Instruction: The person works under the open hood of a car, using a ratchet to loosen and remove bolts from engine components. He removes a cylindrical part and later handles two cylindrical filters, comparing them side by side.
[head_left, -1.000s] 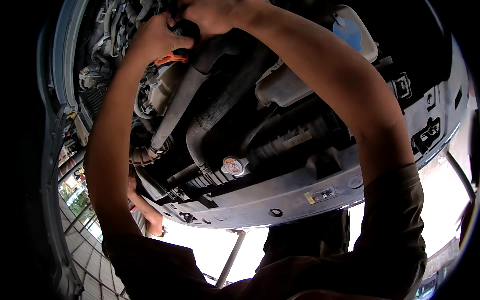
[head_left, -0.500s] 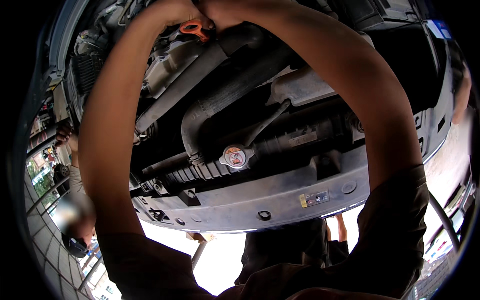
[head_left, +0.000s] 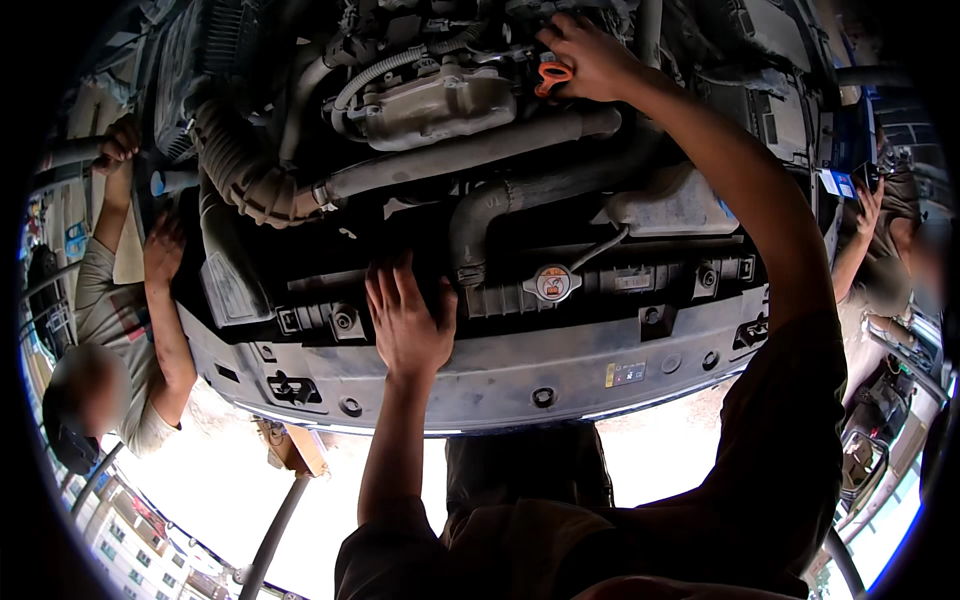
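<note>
My left hand (head_left: 410, 320) lies with fingers spread on the top edge of the radiator support panel (head_left: 470, 385), its fingertips over the dark gap behind it. Further back, my right hand (head_left: 595, 62) reaches over the engine with curled fingers. Right beside its thumb is an orange looped dipstick handle (head_left: 552, 76). What those fingers close on, if anything, I cannot make out. Between my hands run a grey hose (head_left: 470, 150) and a bent black radiator hose (head_left: 490, 205). A round metal radiator cap (head_left: 552, 283) sits right of my left hand.
A ribbed air intake duct (head_left: 235, 165) and a metal engine cover (head_left: 430, 105) lie at the back left. On the left, a person's hand (head_left: 163, 250) is near the car's edge. On the right, another person's hand (head_left: 870, 207) is beside a blue box (head_left: 850, 140).
My left hand has come away from my right and moved down to the front panel. My right hand stays near the orange handle. The view has shifted, showing more of the engine.
</note>
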